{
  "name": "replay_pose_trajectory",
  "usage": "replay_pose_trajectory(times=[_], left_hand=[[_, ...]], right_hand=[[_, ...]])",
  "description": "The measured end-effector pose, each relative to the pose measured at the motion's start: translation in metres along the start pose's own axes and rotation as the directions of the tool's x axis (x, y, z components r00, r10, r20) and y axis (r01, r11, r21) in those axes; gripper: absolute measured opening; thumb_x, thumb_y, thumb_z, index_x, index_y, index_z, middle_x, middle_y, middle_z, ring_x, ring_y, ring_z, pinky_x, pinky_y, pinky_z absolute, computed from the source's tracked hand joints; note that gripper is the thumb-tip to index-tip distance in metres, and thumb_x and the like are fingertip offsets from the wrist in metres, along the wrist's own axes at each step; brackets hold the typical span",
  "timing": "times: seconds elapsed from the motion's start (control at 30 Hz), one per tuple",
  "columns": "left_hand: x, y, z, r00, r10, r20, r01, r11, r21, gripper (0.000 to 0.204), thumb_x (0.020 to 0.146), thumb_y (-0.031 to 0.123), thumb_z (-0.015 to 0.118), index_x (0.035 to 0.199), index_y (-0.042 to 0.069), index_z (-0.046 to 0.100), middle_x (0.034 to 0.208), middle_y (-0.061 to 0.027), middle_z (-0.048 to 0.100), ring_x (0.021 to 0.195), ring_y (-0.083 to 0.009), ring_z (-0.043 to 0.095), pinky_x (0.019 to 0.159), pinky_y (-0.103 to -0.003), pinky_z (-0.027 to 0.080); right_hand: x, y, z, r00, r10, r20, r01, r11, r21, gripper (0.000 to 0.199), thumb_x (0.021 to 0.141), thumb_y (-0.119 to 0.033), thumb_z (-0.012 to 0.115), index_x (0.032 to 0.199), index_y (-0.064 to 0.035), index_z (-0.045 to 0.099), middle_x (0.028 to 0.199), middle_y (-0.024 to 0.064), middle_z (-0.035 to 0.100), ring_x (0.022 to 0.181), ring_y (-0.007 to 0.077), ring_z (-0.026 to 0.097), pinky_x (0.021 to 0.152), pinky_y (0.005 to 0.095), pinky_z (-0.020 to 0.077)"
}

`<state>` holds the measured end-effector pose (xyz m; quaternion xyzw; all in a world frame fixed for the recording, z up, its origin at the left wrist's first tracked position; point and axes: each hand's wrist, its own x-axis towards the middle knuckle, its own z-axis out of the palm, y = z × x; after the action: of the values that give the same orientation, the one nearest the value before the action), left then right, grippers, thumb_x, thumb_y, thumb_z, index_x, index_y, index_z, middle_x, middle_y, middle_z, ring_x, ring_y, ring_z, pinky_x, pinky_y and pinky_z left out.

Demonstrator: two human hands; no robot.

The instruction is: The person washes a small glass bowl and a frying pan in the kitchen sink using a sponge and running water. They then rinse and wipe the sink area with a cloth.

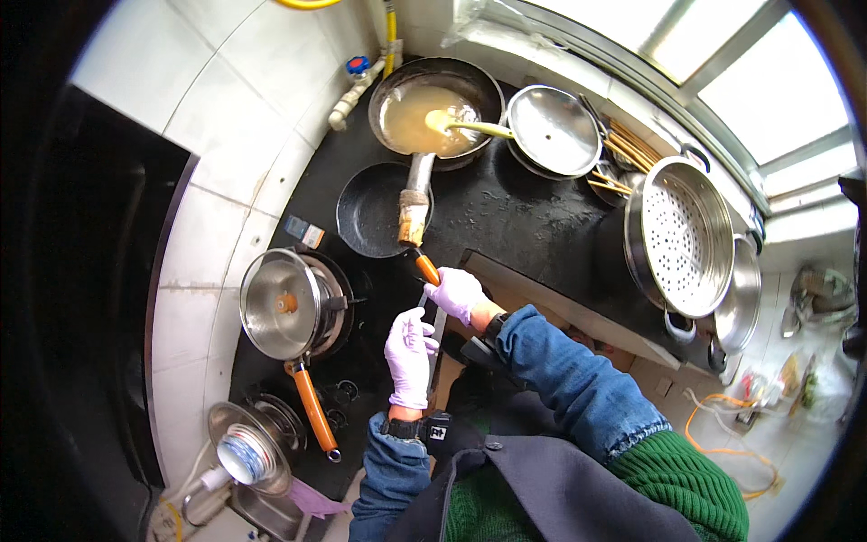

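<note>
My right hand (456, 294), in a pale purple glove, is closed around the orange handle of a small black frying pan (361, 210). The pan rests on the dark counter, and the wok's worn handle (413, 217) crosses over part of it. Behind it stands a large wok (384, 99) with cloudy brownish liquid inside. A yellow spoon-like utensil (483, 128) dips into that liquid. Close to the stove's front edge, my left hand (411, 357), gloved alike, hangs with loosely bent fingers spread apart and nothing visible in them.
A lidded saucepan (257, 316) sits on the stove at left, its orange handle pointing toward me. Stacked bowls (244, 456) stand near the sink (266, 515). Along the window are a metal lid (553, 131), chopsticks (632, 149) and a steamer (682, 239).
</note>
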<state>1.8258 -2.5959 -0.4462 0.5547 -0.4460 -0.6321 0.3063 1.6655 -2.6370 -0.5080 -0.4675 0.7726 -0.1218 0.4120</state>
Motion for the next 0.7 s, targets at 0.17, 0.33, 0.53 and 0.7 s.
replay_pose_trajectory(times=[0.17, 0.33, 0.53, 0.7], left_hand=[[-0.017, 0.001, 0.002, 0.995, 0.094, 0.032, -0.095, 0.994, 0.051, 0.029, 0.107, 0.027, 0.050, 0.118, 0.004, 0.064, 0.078, -0.0004, 0.061, 0.059, -0.0052, 0.055, 0.055, -0.020, 0.045], [-0.032, 0.013, 0.012, 0.983, 0.171, 0.067, -0.178, 0.976, 0.127, 0.036, 0.108, 0.033, 0.046, 0.117, 0.003, 0.064, 0.079, -0.0004, 0.060, 0.060, -0.0067, 0.054, 0.055, -0.021, 0.044], [-0.043, 0.009, 0.033, 0.953, 0.265, 0.145, -0.295, 0.922, 0.251, 0.041, 0.108, 0.039, 0.043, 0.112, 0.003, 0.064, 0.076, 0.0005, 0.059, 0.059, -0.0062, 0.053, 0.053, -0.020, 0.042], [-0.050, -0.006, 0.073, 0.945, 0.211, 0.250, -0.284, 0.908, 0.308, 0.039, 0.109, 0.036, 0.042, 0.110, 0.004, 0.064, 0.075, 0.0006, 0.058, 0.059, -0.0053, 0.053, 0.053, -0.020, 0.043]], right_hand=[[-0.048, 0.022, -0.032, 0.997, -0.009, 0.082, 0.012, 1.000, -0.025, 0.038, 0.084, -0.037, 0.065, 0.103, -0.0046, 0.073, 0.097, 0.0182, 0.073, 0.091, 0.0355, 0.070, 0.083, 0.0438, 0.0545], [-0.115, 0.069, -0.085, 0.952, 0.019, 0.306, -0.018, 1.000, -0.009, 0.044, 0.082, -0.040, 0.065, 0.104, -0.0032, 0.072, 0.092, 0.0185, 0.072, 0.087, 0.0358, 0.069, 0.078, 0.0446, 0.0532], [-0.216, 0.168, -0.131, 0.948, -0.030, 0.317, 0.026, 1.000, 0.017, 0.039, 0.077, -0.035, 0.069, 0.102, -0.0045, 0.073, 0.086, 0.0180, 0.072, 0.082, 0.0364, 0.069, 0.075, 0.0449, 0.0532], [-0.327, 0.257, -0.147, 0.974, 0.071, 0.213, -0.083, 0.995, 0.047, 0.042, 0.076, -0.035, 0.070, 0.103, -0.0036, 0.072, 0.085, 0.0197, 0.070, 0.082, 0.0384, 0.068, 0.076, 0.0463, 0.0531]])
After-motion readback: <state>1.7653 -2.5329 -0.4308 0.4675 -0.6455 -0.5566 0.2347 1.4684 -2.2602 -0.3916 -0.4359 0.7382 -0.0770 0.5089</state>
